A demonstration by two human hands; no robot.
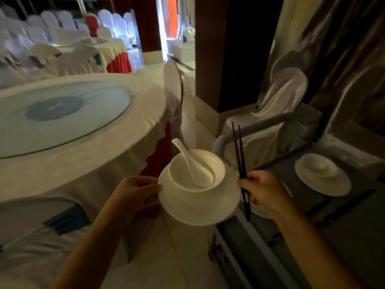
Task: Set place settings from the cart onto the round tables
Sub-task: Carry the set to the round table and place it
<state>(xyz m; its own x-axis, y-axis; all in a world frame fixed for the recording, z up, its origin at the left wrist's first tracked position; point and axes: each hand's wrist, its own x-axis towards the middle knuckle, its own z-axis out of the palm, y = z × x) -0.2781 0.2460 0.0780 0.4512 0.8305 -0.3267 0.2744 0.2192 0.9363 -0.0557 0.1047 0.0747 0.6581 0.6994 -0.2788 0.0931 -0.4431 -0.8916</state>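
The left hand [133, 191] pinches the plate [198, 205] rim at nine o'clock, the right hand [264, 190] steadies three o'clock while clasping black chopsticks [240, 163]. Carried level, bowl [196, 170] and spoon [191, 163] should reach the round bench [100, 163] at ten o'clock; forearms extend midway between bench and cart [312, 226].

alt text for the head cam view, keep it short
A person's left hand holds a white plate carrying a bowl and spoon, while the right hand grips black chopsticks, between a round table and a cart.
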